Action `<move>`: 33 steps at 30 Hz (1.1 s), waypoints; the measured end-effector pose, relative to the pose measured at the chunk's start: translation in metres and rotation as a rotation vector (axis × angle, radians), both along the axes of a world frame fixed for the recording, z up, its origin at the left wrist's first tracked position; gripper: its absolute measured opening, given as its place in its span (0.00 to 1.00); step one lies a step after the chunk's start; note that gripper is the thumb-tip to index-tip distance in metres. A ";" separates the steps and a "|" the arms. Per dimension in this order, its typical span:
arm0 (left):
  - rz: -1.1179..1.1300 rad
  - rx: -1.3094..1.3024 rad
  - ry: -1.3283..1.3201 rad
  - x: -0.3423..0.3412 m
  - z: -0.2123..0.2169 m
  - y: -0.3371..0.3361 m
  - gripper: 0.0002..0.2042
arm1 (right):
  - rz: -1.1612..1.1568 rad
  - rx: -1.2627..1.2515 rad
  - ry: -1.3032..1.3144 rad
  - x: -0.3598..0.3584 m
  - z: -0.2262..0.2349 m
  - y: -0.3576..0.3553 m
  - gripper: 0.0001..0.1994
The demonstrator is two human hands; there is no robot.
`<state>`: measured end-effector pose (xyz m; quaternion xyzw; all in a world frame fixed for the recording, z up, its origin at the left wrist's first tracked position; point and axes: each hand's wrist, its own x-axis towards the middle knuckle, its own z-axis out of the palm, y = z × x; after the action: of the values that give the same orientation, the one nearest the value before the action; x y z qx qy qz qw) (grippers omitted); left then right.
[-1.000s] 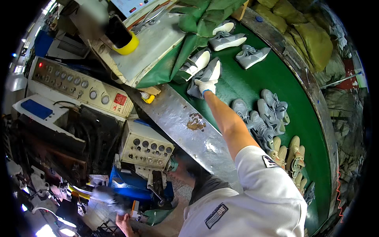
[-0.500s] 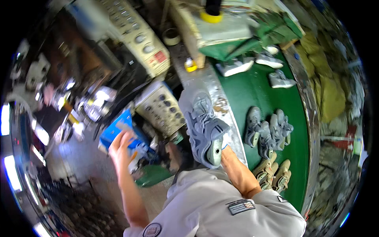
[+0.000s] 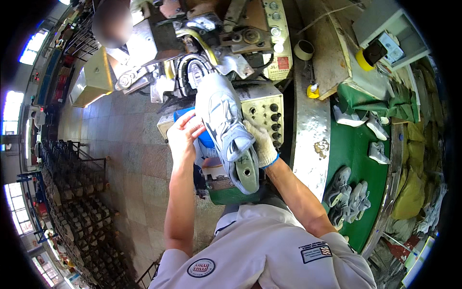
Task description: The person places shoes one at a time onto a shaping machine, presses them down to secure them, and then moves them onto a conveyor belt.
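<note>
A grey-white sneaker (image 3: 220, 108) is held up before the machine, toe away from me and heel toward me. A green last (image 3: 247, 172) with a round hole fills its opening. My right hand (image 3: 262, 143), in a white knitted glove with a blue cuff, grips the shoe's right side; its fingers are partly hidden behind it. Bare, my left hand (image 3: 184, 137) has its bent fingers against the shoe's left side. The toe is close to the machine's curved metal clamp (image 3: 195, 70).
A control box (image 3: 262, 108) with black knobs stands behind the shoe. On my right, a metal-edged bench with a green surface (image 3: 353, 144) bears several sneakers (image 3: 358, 197). Dark racks (image 3: 72, 192) stand at left. A person (image 3: 113, 24) is beyond the machine.
My left hand has come in from the left to the shoe. The shoe has moved up to the machine's clamp, its toe now pointing away, and the view has turned toward the machine.
</note>
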<state>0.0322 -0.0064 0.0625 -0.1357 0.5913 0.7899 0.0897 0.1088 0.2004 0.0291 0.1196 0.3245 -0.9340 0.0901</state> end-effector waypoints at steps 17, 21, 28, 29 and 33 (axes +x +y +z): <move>-0.031 0.331 -0.159 -0.025 -0.094 -0.005 0.21 | -0.103 0.383 0.029 -0.101 -0.018 -0.056 0.25; -0.072 0.277 -0.069 -0.035 -0.073 -0.011 0.20 | -0.190 0.461 0.094 -0.101 -0.032 -0.067 0.22; -0.078 0.137 -0.119 -0.038 -0.080 -0.006 0.18 | -0.196 0.438 0.138 -0.102 -0.038 -0.064 0.14; -0.099 0.169 -0.113 -0.039 -0.079 -0.004 0.18 | -0.212 0.522 0.198 -0.102 -0.044 -0.062 0.13; -0.071 0.199 -0.050 -0.038 -0.086 -0.001 0.19 | -0.121 0.267 0.105 -0.105 -0.042 -0.061 0.11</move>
<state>-0.0063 -0.0078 -0.0232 -0.1250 0.5118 0.8374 0.1453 0.0037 0.1397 -0.0128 0.1011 0.4424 -0.8911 -0.0002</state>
